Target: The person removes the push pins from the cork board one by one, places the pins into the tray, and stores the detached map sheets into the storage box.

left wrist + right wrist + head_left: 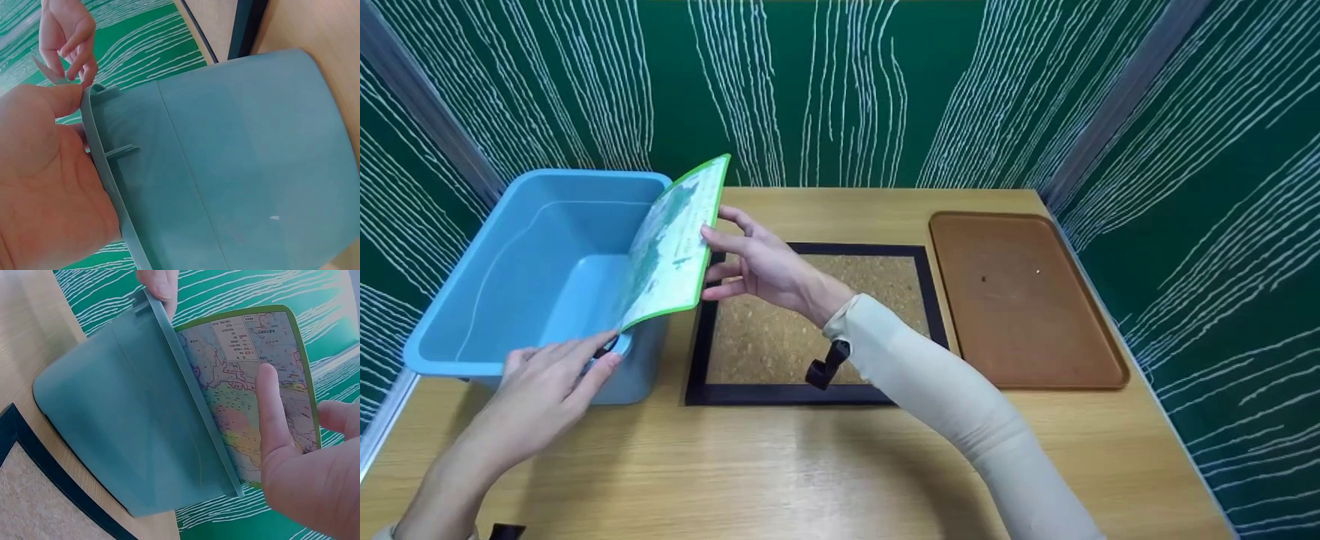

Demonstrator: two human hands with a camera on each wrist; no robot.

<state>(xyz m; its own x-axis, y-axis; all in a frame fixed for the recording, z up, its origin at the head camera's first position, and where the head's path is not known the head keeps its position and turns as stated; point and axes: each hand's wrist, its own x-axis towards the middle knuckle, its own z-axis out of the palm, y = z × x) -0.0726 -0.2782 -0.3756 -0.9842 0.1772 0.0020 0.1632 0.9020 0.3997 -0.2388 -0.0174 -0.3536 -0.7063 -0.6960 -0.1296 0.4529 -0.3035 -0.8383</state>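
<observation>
My right hand (769,266) holds a flexible map (671,244) with a bright green edge by its right side. In the right wrist view, one finger lies along the printed face of the map (233,382) and others are round the edge. The map slants upward, its lower part inside the blue bin (457,367). My left hand (544,394) grips the bin's rim at the near right corner, its fingertips right at the map's lower corner. In the left wrist view, the left thumb (62,101) presses the rim from outside; its other fingers are mostly hidden.
Right of the bin, a cork board (780,345) with a black frame lies on the wooden table (720,465), under my right forearm. A brown tray (1027,300) lies farther right. Green walls (840,97) with white lines enclose the table's back and sides.
</observation>
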